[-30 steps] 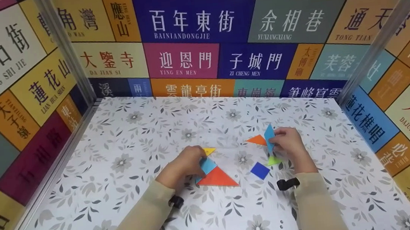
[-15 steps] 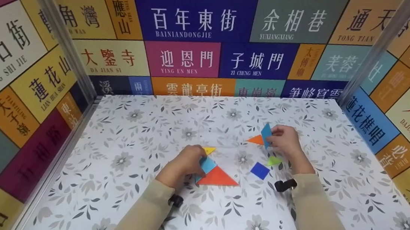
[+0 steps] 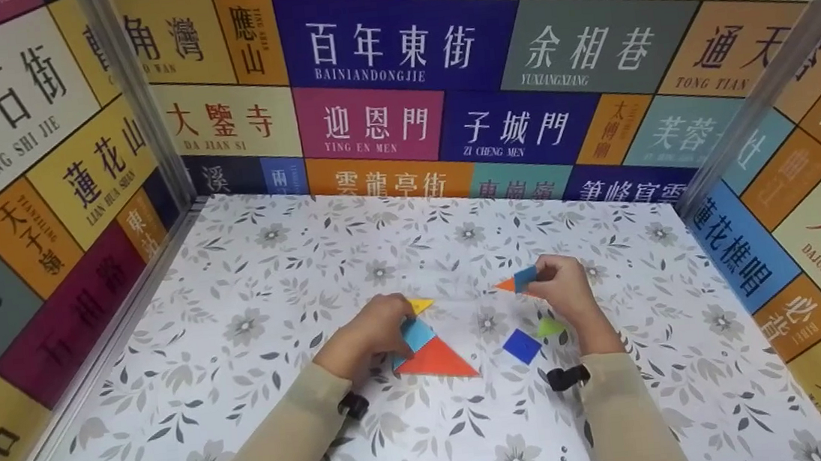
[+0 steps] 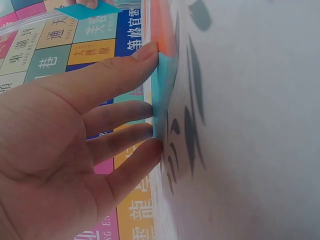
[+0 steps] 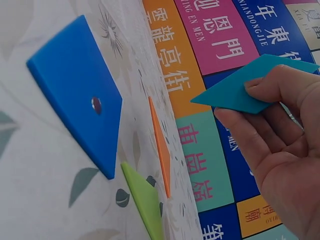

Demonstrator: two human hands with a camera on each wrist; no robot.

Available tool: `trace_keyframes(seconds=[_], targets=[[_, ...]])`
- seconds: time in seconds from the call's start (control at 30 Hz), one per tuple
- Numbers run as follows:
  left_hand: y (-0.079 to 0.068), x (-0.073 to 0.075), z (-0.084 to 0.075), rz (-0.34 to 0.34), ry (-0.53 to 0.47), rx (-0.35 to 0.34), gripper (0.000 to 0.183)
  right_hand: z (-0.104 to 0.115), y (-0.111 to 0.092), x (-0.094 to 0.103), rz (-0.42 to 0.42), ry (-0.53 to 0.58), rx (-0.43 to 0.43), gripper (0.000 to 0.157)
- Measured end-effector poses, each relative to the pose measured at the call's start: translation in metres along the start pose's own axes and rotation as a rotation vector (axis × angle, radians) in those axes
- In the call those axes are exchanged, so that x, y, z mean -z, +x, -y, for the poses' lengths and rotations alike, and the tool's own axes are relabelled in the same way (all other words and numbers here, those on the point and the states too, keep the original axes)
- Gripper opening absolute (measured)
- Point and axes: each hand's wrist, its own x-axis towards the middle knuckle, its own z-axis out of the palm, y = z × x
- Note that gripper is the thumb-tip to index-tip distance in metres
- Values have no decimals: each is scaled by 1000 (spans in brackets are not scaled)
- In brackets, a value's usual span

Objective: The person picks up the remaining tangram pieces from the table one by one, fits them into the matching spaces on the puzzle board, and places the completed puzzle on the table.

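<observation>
My right hand [image 3: 565, 287] pinches a blue parallelogram tangram piece [image 5: 225, 92] between thumb and fingers. It is lifted off the table and overlaps an orange triangle [image 3: 505, 286] in the head view. My left hand [image 3: 375, 332] rests on the table beside a joined group of pieces. These are a yellow triangle [image 3: 420, 305], a light blue piece [image 3: 417, 332] and a red-orange triangle [image 3: 438, 362]. In the left wrist view the thumb touches where red meets blue, and the extended fingers lie along the blue edge. The hand partly hides the light blue piece.
A dark blue square [image 3: 522, 345] and a lime green triangle [image 3: 550, 327] lie on the floral-patterned tabletop [image 3: 326, 449], near the right wrist. Panels printed with place names [image 3: 397, 47] wall in the back and both sides.
My right hand has shifted slightly left and turned the parallelogram, which stood tall and narrow before and now appears shorter and tilted over the orange triangle. My left hand stays in place.
</observation>
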Motion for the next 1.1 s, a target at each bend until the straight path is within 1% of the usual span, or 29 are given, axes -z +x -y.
trace_keyframes(seconds=[0.07, 0.13, 0.33, 0.53, 0.7, 0.8, 0.83, 0.9, 1.0, 1.07, 1.1], targets=[[0, -1, 0, 7, -1, 18, 57, 0, 0, -3, -8, 14, 19, 19], [1, -1, 0, 12, -18, 32, 57, 1, -2, -5, -9, 0, 32, 19], [2, -3, 2, 11, -35, 29, 57, 4, -5, -11, 32, -51, 94, 22], [1, -2, 4, 22, -36, 21, 56, 2, -4, -16, 39, -34, 141, 15], [1, 0, 2, 31, -31, 36, 57, 4, -5, -21, 49, -17, 151, 12], [0, 0, 1, 31, -37, 45, 57, 6, -7, -24, 37, -17, 146, 12], [-1, 0, 0, 28, -39, 44, 57, 7, -7, -25, 31, -15, 150, 12], [-1, 0, 0, 15, -28, 16, 57, 8, -8, -27, 18, -14, 171, 13], [-2, 0, -1, -4, -9, -21, 57, 7, -7, -29, 9, -15, 223, 14], [-3, 0, -1, -6, 3, -30, 57, 8, -7, -31, 8, -20, 250, 16], [-3, 1, -1, -1, 0, -20, 57, 7, -7, -32, 6, -20, 258, 17]])
